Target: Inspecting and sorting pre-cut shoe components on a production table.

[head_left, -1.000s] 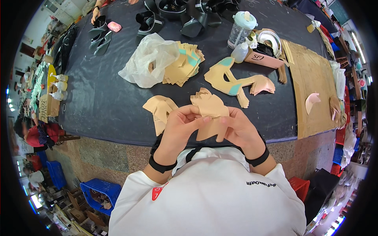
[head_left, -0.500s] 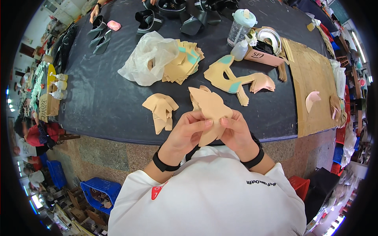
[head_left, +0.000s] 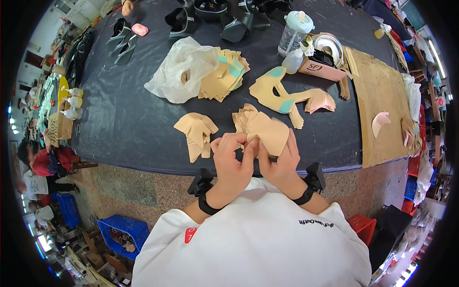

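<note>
Close to the table's front edge, my left hand (head_left: 231,160) and my right hand (head_left: 282,162) pinch one tan, leather-like shoe-upper piece (head_left: 268,136) between them. Thumbs and fingertips meet at its near left edge, where it looks bent. Just behind it lies a small pile of similar tan pieces (head_left: 243,116), partly covered by the held one. To the left of my hands is another loose pile of tan shoe pieces (head_left: 193,130). Farther back, a fanned stack of tan pieces with mint-green patches (head_left: 221,79) sits against a crumpled clear plastic bag (head_left: 179,71).
More patched pieces (head_left: 270,95) lie right of centre. Behind them stand a clear jug (head_left: 292,36), a squeeze bottle (head_left: 292,61) and a pink carton (head_left: 322,69). Cardboard (head_left: 382,105) covers the table's right end. Black shoes (head_left: 210,12) stand at the back; another person's hand (head_left: 126,7) is far left.
The held piece has turned, its broad part now pointing right and away. My hands have rolled inward, knuckles up. The other person's hand at the far left has drawn back.
</note>
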Motion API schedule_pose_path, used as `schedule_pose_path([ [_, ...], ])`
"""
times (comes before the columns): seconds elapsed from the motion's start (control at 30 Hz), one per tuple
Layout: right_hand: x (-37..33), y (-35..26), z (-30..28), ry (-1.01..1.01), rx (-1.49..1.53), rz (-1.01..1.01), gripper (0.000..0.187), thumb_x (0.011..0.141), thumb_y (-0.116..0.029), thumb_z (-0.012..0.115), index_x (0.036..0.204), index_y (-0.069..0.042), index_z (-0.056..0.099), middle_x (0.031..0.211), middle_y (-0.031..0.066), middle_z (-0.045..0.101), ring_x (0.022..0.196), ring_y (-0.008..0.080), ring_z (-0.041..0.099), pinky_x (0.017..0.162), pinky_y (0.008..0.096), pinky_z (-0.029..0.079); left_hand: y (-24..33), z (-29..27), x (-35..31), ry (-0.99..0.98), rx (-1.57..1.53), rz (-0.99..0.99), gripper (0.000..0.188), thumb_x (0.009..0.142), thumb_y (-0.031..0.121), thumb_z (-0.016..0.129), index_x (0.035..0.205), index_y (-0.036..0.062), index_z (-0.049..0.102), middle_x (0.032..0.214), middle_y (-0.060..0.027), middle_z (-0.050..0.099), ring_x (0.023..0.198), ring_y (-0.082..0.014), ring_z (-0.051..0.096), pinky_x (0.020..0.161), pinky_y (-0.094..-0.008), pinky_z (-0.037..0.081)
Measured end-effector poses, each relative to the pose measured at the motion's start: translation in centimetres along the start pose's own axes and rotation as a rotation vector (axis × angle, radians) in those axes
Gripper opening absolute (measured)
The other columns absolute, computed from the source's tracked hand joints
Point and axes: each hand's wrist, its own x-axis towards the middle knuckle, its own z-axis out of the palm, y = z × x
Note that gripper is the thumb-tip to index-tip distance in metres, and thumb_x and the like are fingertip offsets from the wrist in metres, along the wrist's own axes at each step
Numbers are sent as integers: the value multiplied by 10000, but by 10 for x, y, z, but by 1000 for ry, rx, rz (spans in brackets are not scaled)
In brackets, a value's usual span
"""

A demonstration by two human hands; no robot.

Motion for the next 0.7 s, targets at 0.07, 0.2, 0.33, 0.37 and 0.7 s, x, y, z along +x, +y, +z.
schedule_pose_path([
  [0.07, -1, -2, -3, 12, -35, -54, 166, 799, -23, 588, 957, 27, 589, 922, 79, 609, 795, 143, 584, 620, 261, 455, 0, -3, -1, -120, -363, -272, 166, 848, 154, 605, 921, 6, 594, 894, -23, 631, 778, -63, 546, 660, -198, 402],
  [0.2, -4, 0, -18, -175, 1174, 830, 191, 818, -11, 554, 1006, 23, 563, 965, 90, 605, 866, 160, 587, 755, 290, 478, 8, -19, 9, -428, -1299, -840, 197, 866, 114, 563, 1011, -17, 593, 923, -44, 629, 781, -96, 587, 690, -221, 452],
  [0.33, -4, -2, -21, -222, 1547, 988, 196, 805, -33, 576, 995, 17, 567, 953, 91, 609, 866, 158, 600, 770, 287, 482, -5, -19, 5, -607, -1558, -908, 207, 860, 73, 565, 1036, -34, 584, 929, -47, 627, 791, -89, 600, 695, -229, 482],
  [0.37, -4, -2, -21, -235, 1530, 999, 196, 807, -38, 577, 995, 17, 567, 945, 90, 611, 853, 155, 602, 770, 284, 481, -7, -17, 3, -605, -1559, -910, 207, 860, 73, 565, 1036, -34, 584, 929, -47, 627, 791, -89, 600, 695, -229, 482],
  [0.7, -46, 50, -15, -461, 1668, 923, 308, 757, -98, 646, 1031, 21, 570, 958, 78, 624, 863, 153, 606, 776, 277, 483, -29, 10, -37, -510, -1506, -825, 195, 862, 59, 559, 1020, -52, 593, 922, -75, 633, 827, -117, 594, 758, -247, 470],
])
